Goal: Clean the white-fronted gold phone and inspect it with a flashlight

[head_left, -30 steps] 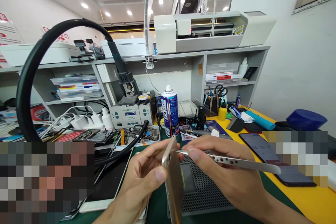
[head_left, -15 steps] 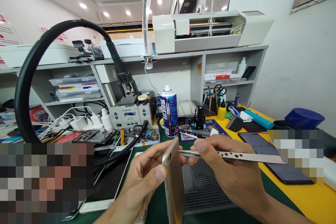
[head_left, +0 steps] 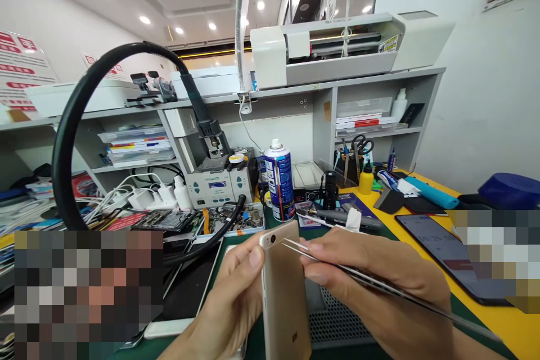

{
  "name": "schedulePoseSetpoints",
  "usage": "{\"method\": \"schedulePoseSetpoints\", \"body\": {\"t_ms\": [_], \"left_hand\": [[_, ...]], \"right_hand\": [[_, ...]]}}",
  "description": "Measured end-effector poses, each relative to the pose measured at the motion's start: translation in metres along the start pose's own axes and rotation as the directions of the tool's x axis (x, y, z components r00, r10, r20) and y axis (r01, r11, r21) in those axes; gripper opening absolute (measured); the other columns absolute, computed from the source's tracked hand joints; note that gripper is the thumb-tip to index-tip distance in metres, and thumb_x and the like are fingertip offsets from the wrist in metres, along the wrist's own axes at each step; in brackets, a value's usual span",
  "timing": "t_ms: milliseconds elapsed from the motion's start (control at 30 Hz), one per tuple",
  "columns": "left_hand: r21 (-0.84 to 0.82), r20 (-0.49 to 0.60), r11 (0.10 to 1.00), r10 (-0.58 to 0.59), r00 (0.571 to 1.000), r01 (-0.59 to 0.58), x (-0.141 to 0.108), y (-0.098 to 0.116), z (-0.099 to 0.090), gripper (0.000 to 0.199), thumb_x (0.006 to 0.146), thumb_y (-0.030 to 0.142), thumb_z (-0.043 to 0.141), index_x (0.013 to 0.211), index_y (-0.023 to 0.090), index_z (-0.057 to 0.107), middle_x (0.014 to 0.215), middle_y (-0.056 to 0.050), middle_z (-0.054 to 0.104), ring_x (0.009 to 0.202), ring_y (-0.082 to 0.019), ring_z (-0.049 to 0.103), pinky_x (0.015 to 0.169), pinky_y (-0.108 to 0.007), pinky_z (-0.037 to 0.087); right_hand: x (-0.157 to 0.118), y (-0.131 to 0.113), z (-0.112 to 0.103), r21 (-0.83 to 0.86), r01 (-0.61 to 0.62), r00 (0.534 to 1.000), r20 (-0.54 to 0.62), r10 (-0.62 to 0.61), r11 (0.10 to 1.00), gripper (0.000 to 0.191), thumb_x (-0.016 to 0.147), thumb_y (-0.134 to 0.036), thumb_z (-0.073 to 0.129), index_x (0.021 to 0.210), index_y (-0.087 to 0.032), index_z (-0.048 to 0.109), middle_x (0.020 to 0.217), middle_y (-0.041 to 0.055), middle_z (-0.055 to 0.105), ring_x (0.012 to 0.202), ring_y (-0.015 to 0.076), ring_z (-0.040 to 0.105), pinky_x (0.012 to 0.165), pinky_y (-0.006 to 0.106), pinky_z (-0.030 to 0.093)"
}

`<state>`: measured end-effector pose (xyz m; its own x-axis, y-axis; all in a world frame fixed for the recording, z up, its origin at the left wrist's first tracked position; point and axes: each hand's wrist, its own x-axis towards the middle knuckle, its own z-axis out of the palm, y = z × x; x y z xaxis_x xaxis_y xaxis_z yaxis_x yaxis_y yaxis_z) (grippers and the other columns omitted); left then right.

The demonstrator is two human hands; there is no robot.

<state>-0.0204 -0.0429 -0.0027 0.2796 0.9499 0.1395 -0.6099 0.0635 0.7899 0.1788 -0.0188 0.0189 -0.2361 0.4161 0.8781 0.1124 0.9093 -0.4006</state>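
Observation:
A gold smartphone (head_left: 284,298) stands upright in front of me, its back with the camera lens turned partly toward me. My left hand (head_left: 230,292) grips it along the left edge, thumb near the top corner. In my right hand (head_left: 371,275) is a pair of metal tweezers (head_left: 388,286), pinched between thumb and fingers. Their tips are slightly apart and lie at the upper back of the phone, right of the lens; whether they touch it I cannot tell. Below the right hand lies a dark perforated plate (head_left: 337,318).
A blue spray can (head_left: 279,185) stands behind the phone. To its left are a hot air station (head_left: 219,185) and a tray of small parts (head_left: 255,215). A black hose (head_left: 63,140) arcs at left. A dark phone showing a timer (head_left: 442,253) lies at right.
The gold phone has turned so that more of its back faces me. My right hand has rotated the tweezers, so their tips now show at the phone's back. The camera view has shifted slightly.

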Motion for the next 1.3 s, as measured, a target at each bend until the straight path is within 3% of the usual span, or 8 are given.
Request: {"method": "schedulePoseSetpoints", "body": {"t_ms": [167,300,400,533,800,967,1133,1300], "left_hand": [[0.0,-0.082,0.998,-0.061,0.995,0.061,0.002,-0.001,0.001,0.031,0.091,0.035,0.066,0.111,0.014,0.074,0.097,-0.011,0.079,0.087,-0.023,0.076,0.079,-0.028,0.059],[-0.003,-0.23,0.98,-0.195,0.953,0.2,0.01,0.005,0.005,0.051,0.092,0.047,0.06,0.118,0.004,0.07,0.108,-0.023,0.075,0.104,-0.037,0.071,0.097,-0.045,0.055],[-0.026,-0.385,0.972,-0.224,0.895,0.233,0.019,0.008,0.005,0.054,0.09,0.049,0.062,0.12,0.004,0.068,0.105,-0.023,0.075,0.1,-0.036,0.073,0.096,-0.047,0.056],[0.039,-0.506,0.987,-0.117,0.855,0.158,0.026,0.011,0.002,0.05,0.089,0.046,0.066,0.121,0.007,0.066,0.111,-0.022,0.073,0.095,-0.034,0.074,0.09,-0.048,0.06],[0.182,-0.549,0.98,0.033,0.835,0.081,0.028,0.014,0.003,0.041,0.09,0.037,0.066,0.119,0.007,0.065,0.113,-0.022,0.072,0.097,-0.037,0.073,0.081,-0.049,0.064],[0.217,-0.524,0.974,0.062,0.849,0.063,0.031,0.011,-0.002,0.032,0.091,0.03,0.065,0.113,0.007,0.067,0.107,-0.021,0.073,0.092,-0.036,0.074,0.076,-0.047,0.065],[0.195,-0.492,0.98,0.12,0.863,-0.025,0.032,0.014,-0.006,0.019,0.09,0.025,0.063,0.102,0.011,0.069,0.105,-0.015,0.073,0.095,-0.033,0.073,0.074,-0.044,0.066],[0.129,-0.487,0.984,0.173,0.856,-0.125,0.03,0.019,-0.007,0.007,0.088,0.022,0.064,0.09,0.017,0.069,0.092,-0.005,0.073,0.091,-0.024,0.072,0.072,-0.034,0.066]], "right_hand": [[0.007,0.001,-0.004,-0.09,-0.009,0.994,-0.109,-0.001,0.996,0.005,0.085,-0.019,0.074,0.083,-0.023,0.074,0.08,-0.0026,0.079,0.07,0.013,0.073,0.073,0.02,0.058],[0.018,0.027,-0.019,0.025,-0.259,0.902,-0.351,0.251,0.966,0.049,0.1,-0.034,0.052,0.053,-0.02,0.057,0.047,-0.0013,0.059,0.045,0.0124,0.058,0.05,0.025,0.048],[0.026,0.053,-0.035,-0.108,-0.497,0.867,-0.092,0.489,0.861,0.061,0.101,-0.049,0.044,0.048,-0.02,0.048,0.045,0.0008,0.054,0.047,0.0136,0.056,0.051,0.027,0.043],[0.026,0.08,-0.043,-0.446,-0.454,0.656,0.419,0.628,0.772,0.056,0.1,-0.056,0.038,0.059,-0.019,0.047,0.046,-0.0021,0.048,0.044,0.0116,0.048,0.05,0.026,0.033],[0.008,0.102,-0.014,-0.586,-0.183,0.66,0.522,0.541,0.789,0.016,0.086,-0.03,0.063,0.091,-0.015,0.067,0.085,0.009,0.07,0.075,0.0218,0.062,0.059,0.028,0.033],[0.01,0.095,0.004,-0.566,-0.163,0.727,0.484,0.486,0.808,0.031,0.083,-0.017,0.064,0.113,-0.017,0.069,0.112,0.013,0.071,0.107,0.0295,0.062,0.087,0.036,0.043],[0.023,0.067,0.009,-0.456,-0.272,0.776,0.417,0.473,0.847,0.039,0.101,-0.043,0.046,0.128,-0.018,0.06,0.12,0.0096,0.069,0.111,0.02,0.063,0.09,0.029,0.048],[0.039,0.043,0.019,-0.055,-0.628,0.443,0.795,0.415,0.776,0.088,0.072,-0.062,0.078,0.146,-0.029,0.044,0.132,0.0083,0.061,0.104,0.0216,0.066,0.078,0.025,0.053]]}}
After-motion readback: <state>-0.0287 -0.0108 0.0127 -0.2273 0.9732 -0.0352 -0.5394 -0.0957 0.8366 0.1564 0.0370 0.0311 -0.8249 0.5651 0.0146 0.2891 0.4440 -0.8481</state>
